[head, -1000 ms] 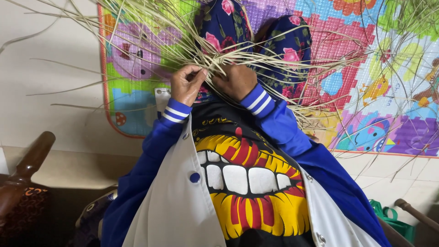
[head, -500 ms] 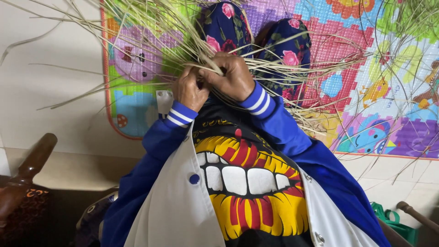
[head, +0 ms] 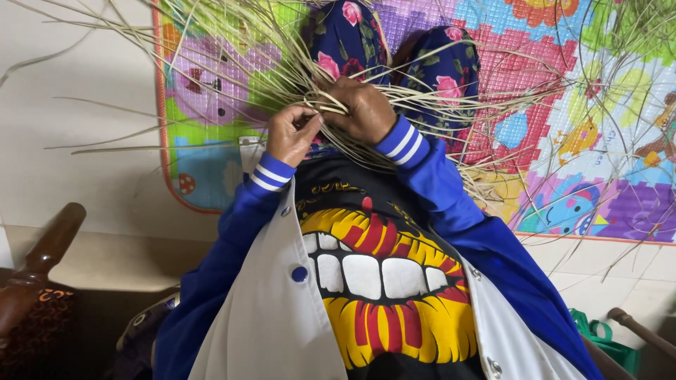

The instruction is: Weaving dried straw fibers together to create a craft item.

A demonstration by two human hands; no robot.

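Both your grips, left hand [head: 289,135] and right hand [head: 362,109], pinch thin pale straw-coloured reed strips [head: 331,98] above the colourful foam play mat [head: 549,134].

No packages, labels, signs, screens

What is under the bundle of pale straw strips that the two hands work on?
Under the straw strips lie knees in dark floral trousers and a colourful play mat. The woven centre is hidden by the left hand and right hand.

a pale tiled floor [head: 84,91] carries a colourful play mat [head: 549,91] (cartoon animals), with loose dry straw strips [head: 584,141] scattered across it.
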